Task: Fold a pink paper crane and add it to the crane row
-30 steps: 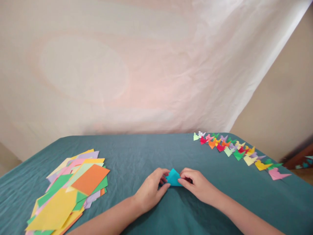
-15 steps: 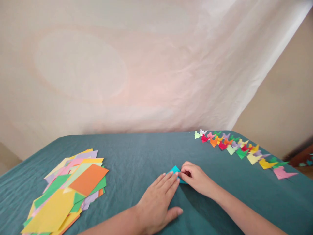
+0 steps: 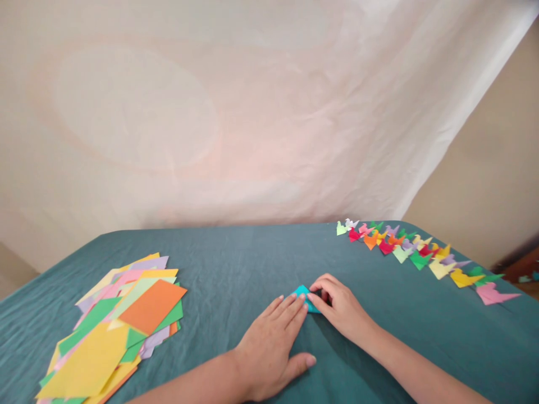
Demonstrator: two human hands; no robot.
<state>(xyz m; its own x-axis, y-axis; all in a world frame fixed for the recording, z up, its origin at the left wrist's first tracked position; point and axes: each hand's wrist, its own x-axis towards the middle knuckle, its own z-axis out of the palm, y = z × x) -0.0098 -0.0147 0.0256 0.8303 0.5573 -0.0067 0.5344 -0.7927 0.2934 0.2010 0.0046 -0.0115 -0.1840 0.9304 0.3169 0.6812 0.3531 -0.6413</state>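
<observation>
Pressing down at the middle of the surface (image 3: 236, 264): the left hand (image 3: 273, 350) lies flat, palm to the teal cloth, fingers stretched out and released, holding nothing. Its fingertips (image 3: 300, 298) just touch the near left edge of the small turquoise paper (image 3: 301, 291). That paper sits between the two hands, already folded to a little pointed shape, with its far tip poking out past the fingers. The right hand (image 3: 343, 308) comes in from the right with its fingers curled, thumb and forefinger closed on the paper's right side. How much of the paper lies under that hand I cannot tell.

By the look of it, this is a creasing step: one hand steadies, the other pinches a fold into place. The next move calls for a firm anchor from the left fingertips so the small piece does not slide on the cloth. It also calls for a clean, even run of the right fingers along the edge, since a piece this small leaves little room for a crooked line.

Over on the near left, a loose pile of coloured paper squares (image 3: 122, 320) is fanned out, an orange sheet (image 3: 154, 306) on top, well apart from the hands. Along the far right runs a row of folded paper figures (image 3: 421, 255) in many colours, ending in a pink one (image 3: 494, 293) at its near end. A pale sheet (image 3: 210, 112) hangs behind it all.
</observation>
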